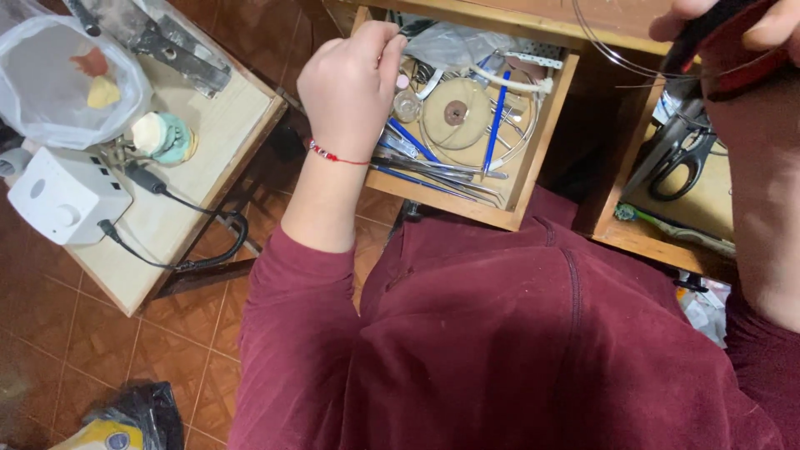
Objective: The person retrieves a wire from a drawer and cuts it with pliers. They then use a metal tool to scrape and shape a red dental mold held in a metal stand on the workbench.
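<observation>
**Hand in the drawer, tool in the other**

Maroon cloth fills the lower frame — my lap and sleeves, closest to the lens. Above it my left hand [350,87] reaches into the open wooden drawer [533,158], fingers pinched together around something small with a pale pink round tip [402,82]; I cannot tell what it is beyond that, since my knuckles cover most of it. It hangs over the drawer's left end, just above a small clear glass piece [407,106].

Inside the drawer lie blue-handled instruments [497,121], slim metal tools [442,171], a round pale disc with a dark centre [455,112] and a perforated metal strip [533,58], all still jumbled — so by my judgement the picking-out is only under way, one small item lifted and the rest untouched.

My right hand [717,21] is at the top right corner, curled closed around a dark red-and-black handle [696,37]; the frame edge cuts off most of it, and a thin wire loop [608,50] curves beside it. What that handle belongs to I cannot make out.

Off to the left, a side table [208,158] carries a white control box [62,196] with its black cable [187,242], a dental cast [162,137] and a plastic bag [67,79]. Black scissors [679,162] rest on a shelf at the right.
</observation>
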